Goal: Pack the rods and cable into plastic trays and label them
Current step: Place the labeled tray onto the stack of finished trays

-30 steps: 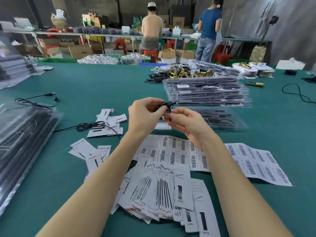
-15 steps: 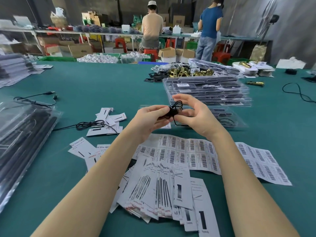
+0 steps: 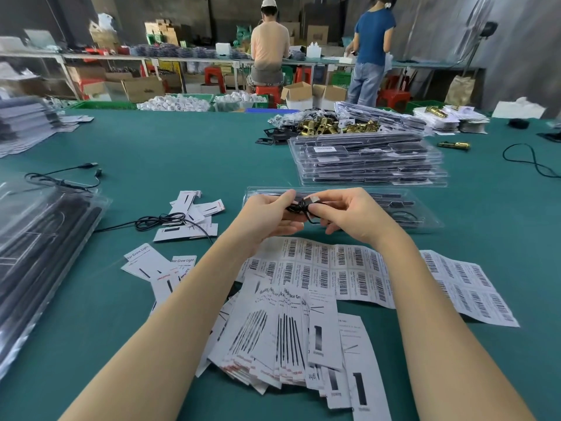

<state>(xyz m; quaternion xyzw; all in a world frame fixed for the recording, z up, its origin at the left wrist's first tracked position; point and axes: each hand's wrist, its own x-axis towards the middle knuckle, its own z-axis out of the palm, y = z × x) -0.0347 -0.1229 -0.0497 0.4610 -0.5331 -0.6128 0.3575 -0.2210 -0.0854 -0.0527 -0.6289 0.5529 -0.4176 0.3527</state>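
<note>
Both hands gripping black cable bundle [image 3: 305, 208]: left hand [image 3: 267, 215], right hand [image 3: 353, 215]. Open plastic tray [image 3: 422, 212] just beyond; barcode label sheet [image 3: 358, 270] nearer, on worktop [image 3: 182, 147].

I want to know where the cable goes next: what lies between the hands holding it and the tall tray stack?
In the head view, one open clear tray lies between the cable and the tray stack.

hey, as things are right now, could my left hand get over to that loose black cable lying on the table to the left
Probably, but not straight away. Nothing stands between your left hand and the loose cable, only paper cards lying flat beside it. But the hand is busy: with your right hand it holds a coiled cable.
</note>
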